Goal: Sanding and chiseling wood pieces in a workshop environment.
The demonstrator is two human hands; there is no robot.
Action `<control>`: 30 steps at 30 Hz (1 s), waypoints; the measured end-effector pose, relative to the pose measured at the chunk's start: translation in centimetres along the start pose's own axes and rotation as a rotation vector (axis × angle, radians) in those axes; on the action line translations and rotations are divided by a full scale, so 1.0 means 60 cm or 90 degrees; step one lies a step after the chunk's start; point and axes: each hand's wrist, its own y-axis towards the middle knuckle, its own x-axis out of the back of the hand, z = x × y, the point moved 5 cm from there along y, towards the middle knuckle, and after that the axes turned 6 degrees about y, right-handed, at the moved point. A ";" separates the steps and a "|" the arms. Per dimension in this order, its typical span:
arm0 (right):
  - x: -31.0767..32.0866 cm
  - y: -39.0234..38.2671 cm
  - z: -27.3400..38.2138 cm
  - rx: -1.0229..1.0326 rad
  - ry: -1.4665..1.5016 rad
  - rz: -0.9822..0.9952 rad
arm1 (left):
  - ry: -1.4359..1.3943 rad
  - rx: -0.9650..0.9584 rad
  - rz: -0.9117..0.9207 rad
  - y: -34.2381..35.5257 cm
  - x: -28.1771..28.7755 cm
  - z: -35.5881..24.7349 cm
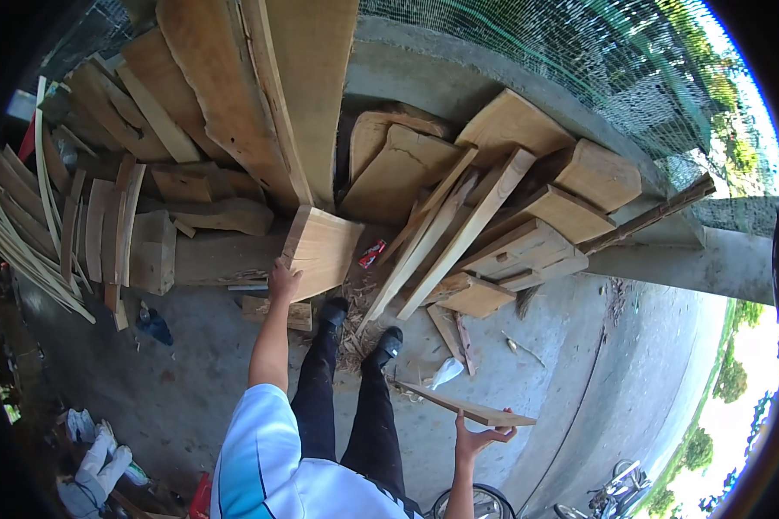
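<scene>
My left hand [286, 282] is closed on the near left edge of a thick wooden slab [325, 253], pale with visible grain. The slab leans against or rests by the stacked timber in front of my feet; its lower contact is hidden. Off to my right side, my right hand [479, 439] grips a thin wooden board [467, 408] near its right end. That board is seen almost edge-on, held above the concrete floor, its left end pointing towards my right shoe.
Long planks [307, 95] stand against the wall ahead. Beams [467, 233] and offcuts lean at the right, thin strips [39, 251] at the left. A red packet [372, 253], shavings and a white plastic bag [446, 372] lie near my feet. Bicycles [614, 493] stand behind right.
</scene>
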 end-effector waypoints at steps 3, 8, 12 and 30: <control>-0.002 0.000 0.004 0.058 0.009 0.015 | -0.012 -0.071 -0.061 -0.012 0.017 0.014; -0.002 0.014 0.012 0.052 0.010 0.063 | -0.068 -0.110 -0.217 -0.151 0.047 0.042; -0.007 -0.016 0.066 0.105 0.029 0.135 | -0.279 -0.155 0.057 -0.363 0.016 0.167; 0.270 -0.242 0.734 0.806 -0.075 -0.235 | -0.386 -0.364 0.033 -0.535 0.171 0.361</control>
